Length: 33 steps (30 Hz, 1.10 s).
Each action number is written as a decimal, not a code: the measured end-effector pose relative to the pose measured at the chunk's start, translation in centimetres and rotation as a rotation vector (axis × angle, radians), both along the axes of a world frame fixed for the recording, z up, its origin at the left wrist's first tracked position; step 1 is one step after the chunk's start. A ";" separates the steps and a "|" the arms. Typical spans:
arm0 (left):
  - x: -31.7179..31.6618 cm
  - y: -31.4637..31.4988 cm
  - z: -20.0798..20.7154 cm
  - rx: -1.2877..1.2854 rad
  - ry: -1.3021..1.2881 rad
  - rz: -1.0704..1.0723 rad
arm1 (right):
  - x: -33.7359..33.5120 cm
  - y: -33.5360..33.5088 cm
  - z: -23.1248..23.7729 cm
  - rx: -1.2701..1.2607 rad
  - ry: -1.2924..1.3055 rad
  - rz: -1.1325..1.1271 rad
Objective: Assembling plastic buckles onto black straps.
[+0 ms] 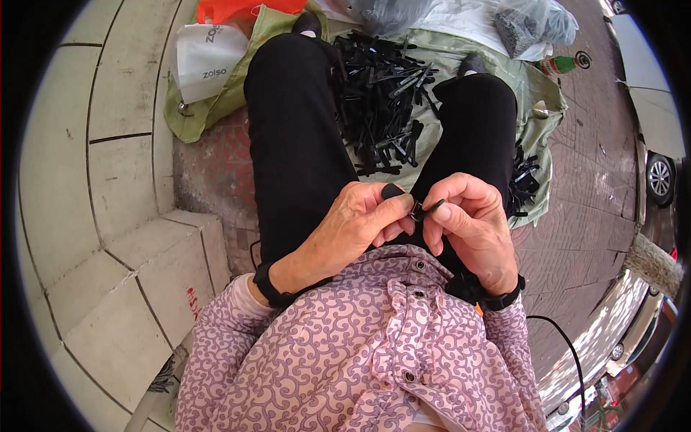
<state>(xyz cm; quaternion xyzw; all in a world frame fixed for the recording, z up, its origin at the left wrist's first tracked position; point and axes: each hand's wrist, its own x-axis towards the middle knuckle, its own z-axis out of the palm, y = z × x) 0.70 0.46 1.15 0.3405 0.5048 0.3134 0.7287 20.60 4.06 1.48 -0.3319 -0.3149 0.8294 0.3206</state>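
Observation:
My left hand [363, 216] is closed, thumb against its fingers, on a slim black clip-like piece [392, 191] whose rounded end pokes out above the thumb. Close beside it, my right hand [471, 219] pinches a small black part [434, 207] between thumb and forefinger. A bit of metal shows between the fingertips, where the two hands nearly meet above my lap. Whether both hands grip one piece or two cannot be told. Between my knees lies a heap of similar long black pieces [378, 97], some with shiny metal parts.
The heap rests on a pale green woven sheet [543, 133]. More black pieces [525, 176] lie beside my right leg. A white bag [209, 61] stands far left, clear plastic bags [533, 29] and a green bottle [565, 65] far right. A tiled step [144, 252] borders the left; a black cable [572, 345] curves at right.

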 end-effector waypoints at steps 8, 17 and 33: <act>0.3 -0.3 -0.6 -0.099 -0.293 0.171 | -0.6 -0.1 0.3 -0.171 0.099 -0.050; 0.0 0.2 -1.3 -0.285 -0.625 0.258 | -1.8 0.4 0.4 -0.237 0.147 -0.120; -0.2 0.1 -2.1 -0.271 -0.581 0.255 | -1.8 0.1 0.1 -0.260 0.178 -0.146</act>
